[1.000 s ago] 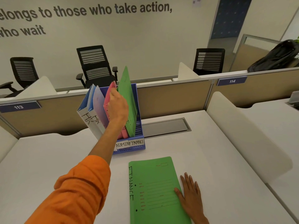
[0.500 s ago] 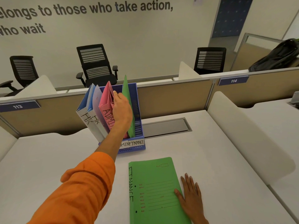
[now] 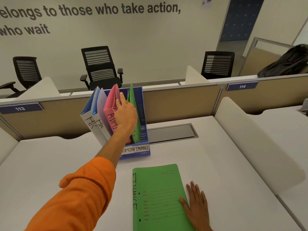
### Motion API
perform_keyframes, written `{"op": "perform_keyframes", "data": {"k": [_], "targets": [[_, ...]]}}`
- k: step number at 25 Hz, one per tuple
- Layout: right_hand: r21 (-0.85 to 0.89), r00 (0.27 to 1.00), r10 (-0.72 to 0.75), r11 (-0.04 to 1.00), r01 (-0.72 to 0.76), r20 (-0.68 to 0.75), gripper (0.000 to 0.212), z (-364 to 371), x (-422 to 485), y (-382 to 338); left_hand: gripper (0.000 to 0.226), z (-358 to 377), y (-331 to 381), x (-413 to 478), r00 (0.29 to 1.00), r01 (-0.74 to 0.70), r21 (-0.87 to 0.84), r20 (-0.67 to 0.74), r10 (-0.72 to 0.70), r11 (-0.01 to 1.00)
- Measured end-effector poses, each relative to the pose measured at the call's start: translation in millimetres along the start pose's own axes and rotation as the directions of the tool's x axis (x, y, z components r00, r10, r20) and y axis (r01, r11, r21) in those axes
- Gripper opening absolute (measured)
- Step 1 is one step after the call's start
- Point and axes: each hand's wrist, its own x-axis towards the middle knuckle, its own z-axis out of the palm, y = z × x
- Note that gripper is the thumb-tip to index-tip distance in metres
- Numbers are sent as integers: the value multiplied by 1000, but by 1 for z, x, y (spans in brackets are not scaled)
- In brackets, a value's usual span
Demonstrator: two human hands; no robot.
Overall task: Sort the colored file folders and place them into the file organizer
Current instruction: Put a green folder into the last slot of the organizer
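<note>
A blue file organizer (image 3: 143, 114) stands at the back of the desk, its front labels reading ADMIN and FINANCE. Blue folders (image 3: 94, 110) marked HR lean out at its left, with pink ADMIN folders (image 3: 111, 105) beside them. An upright green folder (image 3: 132, 97) sits in the FINANCE slot. My left hand (image 3: 125, 113) reaches in between the pink and green folders, fingers pointing up against them, not visibly gripping either. A second green folder (image 3: 158, 194) marked FINANCE lies flat on the near desk. My right hand (image 3: 197, 205) lies flat at its right edge, thumb on the cover.
A grey cable hatch (image 3: 171, 133) is set into the desk right of the organizer. A tan partition (image 3: 180, 104) closes the back, and a white divider (image 3: 253, 140) bounds the right side. Black chairs (image 3: 101, 69) and a backpack (image 3: 290, 62) lie beyond.
The upright green folder has dropped from above the organizer down into the FINANCE slot, and my left hand came down with it. My right hand stayed put.
</note>
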Motion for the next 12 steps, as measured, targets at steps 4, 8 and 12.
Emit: {"op": "perform_keyframes", "data": {"k": [4, 8, 12], "targets": [[-1, 1000, 4, 1000, -4, 16, 75, 0, 1, 2, 36, -17, -27, -21, 946, -254, -271, -271, 180, 929], [-3, 999, 17, 1000, -17, 48, 75, 0, 5, 1, 15, 3, -88, -90, 905, -336, -423, -393, 163, 842], [18, 998, 21, 1000, -22, 61, 73, -2, 3, -1, 28, 67, -131, -202, 988, 122, -634, 152, -32, 764]]}}
